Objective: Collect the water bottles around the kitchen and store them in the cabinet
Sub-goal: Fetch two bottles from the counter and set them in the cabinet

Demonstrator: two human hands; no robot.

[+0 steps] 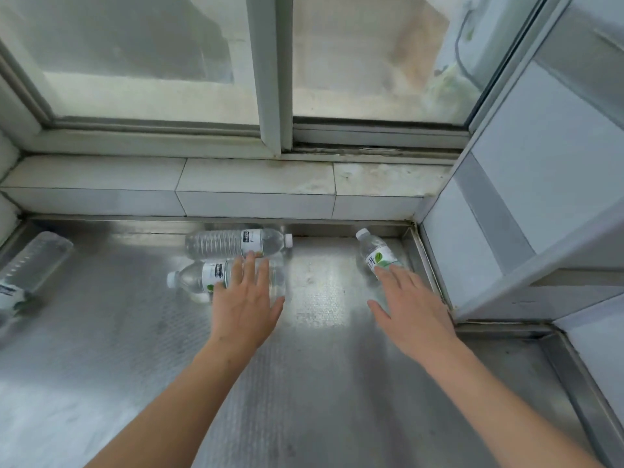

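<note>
Lying on its side at the far left edge of the steel worktop [101, 332] is one water bottle [30, 268], well apart from the others. Near the middle, two more bottles lie side by side under the tiled window sill [169, 184]: the back bottle [233, 243] with its cap to the right, the front bottle [196, 276] with its cap to the left. The left hand [246, 302], fingers spread wide, rests over the front bottle, holding nothing. The right hand [408, 305], also spread wide, reaches its fingertips onto the corner bottle [376, 253] beside the tiled wall [506, 163]
</note>
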